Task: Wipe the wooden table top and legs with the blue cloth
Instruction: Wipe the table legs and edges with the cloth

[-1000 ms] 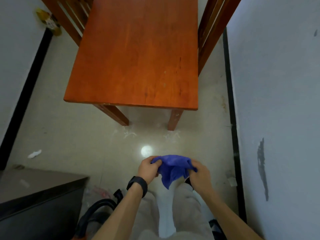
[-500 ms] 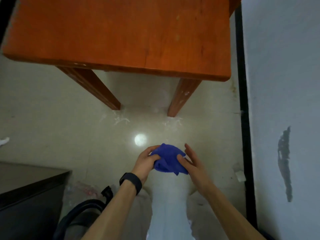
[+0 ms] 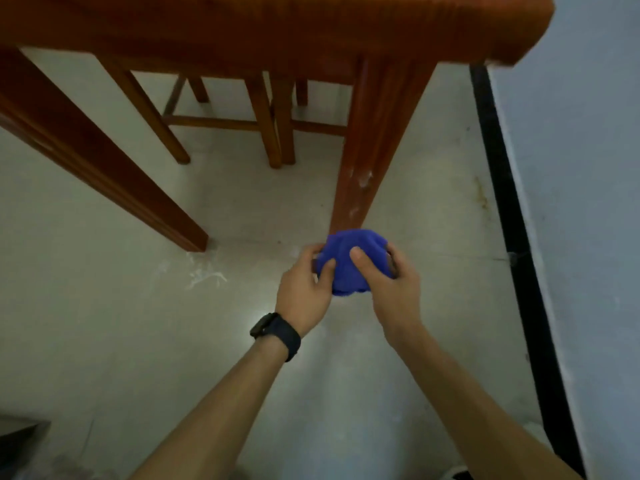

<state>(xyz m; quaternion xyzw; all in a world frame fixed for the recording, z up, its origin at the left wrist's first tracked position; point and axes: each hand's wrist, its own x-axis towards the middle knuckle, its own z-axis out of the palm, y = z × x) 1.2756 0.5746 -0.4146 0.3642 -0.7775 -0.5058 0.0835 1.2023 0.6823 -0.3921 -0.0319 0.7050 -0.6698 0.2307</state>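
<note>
The blue cloth (image 3: 353, 258) is bunched into a ball at the foot of the table's near right leg (image 3: 374, 140). My left hand (image 3: 304, 289) grips its left side and my right hand (image 3: 391, 285) grips its right side, thumb on top. The wooden table's front edge (image 3: 242, 26) runs across the top of the view. White smears mark the lower part of the right leg. The near left leg (image 3: 90, 157) slants down to the floor at the left. The cloth hides the very bottom of the right leg.
Chair legs and rungs (image 3: 263, 123) stand under the table behind. A pale wall (image 3: 581, 168) with a black skirting strip (image 3: 505, 202) runs close along the right. A dark cabinet corner (image 3: 17, 431) sits at the lower left. White scuffs (image 3: 204, 275) mark the floor.
The view has dropped low and closer, now looking under the table. Both hands have carried the cloth forward to the base of the right leg, and the right hand has closed round it.
</note>
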